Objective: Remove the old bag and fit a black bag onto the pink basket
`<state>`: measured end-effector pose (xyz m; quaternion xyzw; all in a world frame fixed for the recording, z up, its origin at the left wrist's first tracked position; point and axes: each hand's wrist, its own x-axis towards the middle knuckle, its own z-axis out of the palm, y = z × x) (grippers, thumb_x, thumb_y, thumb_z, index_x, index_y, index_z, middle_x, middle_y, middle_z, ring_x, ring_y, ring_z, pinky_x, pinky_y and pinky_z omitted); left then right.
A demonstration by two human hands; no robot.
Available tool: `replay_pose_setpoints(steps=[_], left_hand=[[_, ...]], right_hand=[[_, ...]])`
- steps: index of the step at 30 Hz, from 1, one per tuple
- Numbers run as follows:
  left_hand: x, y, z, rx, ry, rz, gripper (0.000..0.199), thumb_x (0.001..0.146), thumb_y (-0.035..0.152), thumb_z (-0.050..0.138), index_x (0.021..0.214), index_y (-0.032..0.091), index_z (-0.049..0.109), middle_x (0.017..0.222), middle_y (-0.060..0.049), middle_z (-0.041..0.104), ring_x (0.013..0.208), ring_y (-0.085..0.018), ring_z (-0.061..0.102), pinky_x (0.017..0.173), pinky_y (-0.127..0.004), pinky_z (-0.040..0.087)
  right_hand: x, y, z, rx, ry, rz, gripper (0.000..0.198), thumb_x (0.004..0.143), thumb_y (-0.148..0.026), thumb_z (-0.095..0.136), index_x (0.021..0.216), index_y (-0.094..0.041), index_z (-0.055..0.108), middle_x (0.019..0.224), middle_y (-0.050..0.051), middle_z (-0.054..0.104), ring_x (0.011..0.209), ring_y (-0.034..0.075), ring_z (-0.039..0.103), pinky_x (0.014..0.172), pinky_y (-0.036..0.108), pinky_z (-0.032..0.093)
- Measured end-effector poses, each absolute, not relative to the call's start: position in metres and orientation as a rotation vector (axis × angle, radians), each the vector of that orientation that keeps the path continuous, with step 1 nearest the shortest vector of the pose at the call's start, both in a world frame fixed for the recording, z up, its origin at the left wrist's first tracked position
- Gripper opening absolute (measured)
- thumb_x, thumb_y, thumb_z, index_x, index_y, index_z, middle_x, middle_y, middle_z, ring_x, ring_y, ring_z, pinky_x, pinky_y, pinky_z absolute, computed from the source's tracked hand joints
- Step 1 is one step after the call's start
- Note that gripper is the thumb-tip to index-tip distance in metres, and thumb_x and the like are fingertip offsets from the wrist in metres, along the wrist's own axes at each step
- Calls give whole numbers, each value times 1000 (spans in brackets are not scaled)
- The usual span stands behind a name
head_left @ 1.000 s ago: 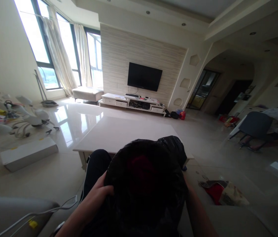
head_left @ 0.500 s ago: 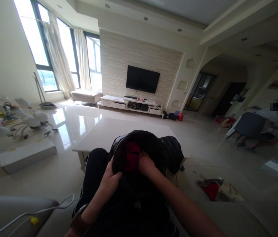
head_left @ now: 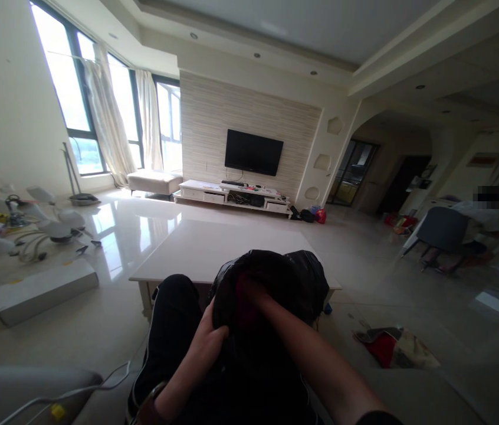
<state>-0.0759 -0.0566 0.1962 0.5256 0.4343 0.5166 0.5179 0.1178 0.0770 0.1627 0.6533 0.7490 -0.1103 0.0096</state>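
A black bag (head_left: 225,277) rests on my lap with its mouth tipped toward me. My left hand (head_left: 209,336) grips the near left of its rim, the thumb on one side and the fingers on the other. Inside the bag lies a dark red, cloth-like thing (head_left: 246,307). My right hand (head_left: 256,295) reaches into the mouth against this red thing; its fingers are lost in shadow, so whether they hold it I cannot tell. Another shiny black bulge (head_left: 314,277), perhaps part of the same bag, sits just to the right.
A white low table (head_left: 174,254) stands before my knees. On the floor are a long pale box (head_left: 46,292) at left and a red and beige fabric item (head_left: 395,348) at right. A person (head_left: 488,215) sits on a dark chair (head_left: 442,230) at far right.
My right hand has gone deeper into the bag, and less of the red thing shows. The bag's mouth looks narrower. My left hand keeps hold of the rim.
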Motion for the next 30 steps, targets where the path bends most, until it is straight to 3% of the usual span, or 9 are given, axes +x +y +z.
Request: replay_pose_setpoints(steps=[4,10,13,16,19,24,30], left_hand=[[-74,-59,197,1244,1031,1245,80,59,10,61,138,18,70,124,-10,77,131,-38,62,118,-53,47],[-75,-58,201,1231,1079,1204,81,58,11,61,139,12,67,129,-14,74,133,-39,60,119,-52,45],[-76,-60,205,1227,1081,1192,87,59,11,60,146,10,61,141,-16,69,134,-38,60,120,-51,44],[-77,-62,207,1225,1077,1184,87,61,12,60,148,9,59,145,-18,67,134,-38,60,121,-52,43],[-76,-62,207,1241,1071,1188,82,58,11,60,141,10,65,139,-16,70,133,-39,60,119,-52,44],[-76,-60,207,1259,1080,1228,74,60,10,61,133,15,71,128,-12,75,129,-38,62,118,-54,46],[-79,-58,211,1265,1083,1243,69,59,11,60,127,14,71,133,-14,72,129,-36,62,117,-50,46]], right_hand=[[117,74,168,2021,2331,-274,50,100,-20,57,150,-19,56,138,18,73,116,31,75,94,40,60],[107,80,175,1976,2339,-13,43,102,-8,36,125,-4,72,127,30,74,116,38,74,98,51,58],[109,83,170,1940,2326,69,49,100,-3,33,133,-1,68,136,31,69,125,38,69,102,53,57],[118,79,160,1853,2337,78,50,99,-5,40,143,-8,64,151,24,63,143,35,56,115,53,51],[126,75,148,1796,2325,60,53,98,-15,53,151,-15,60,163,21,53,157,38,40,125,60,39],[125,74,135,1759,2294,14,59,96,-22,60,155,-18,57,172,22,40,161,46,29,126,71,29],[108,62,123,1717,2341,18,58,101,-18,45,157,-9,54,169,22,45,162,37,31,133,56,24]])
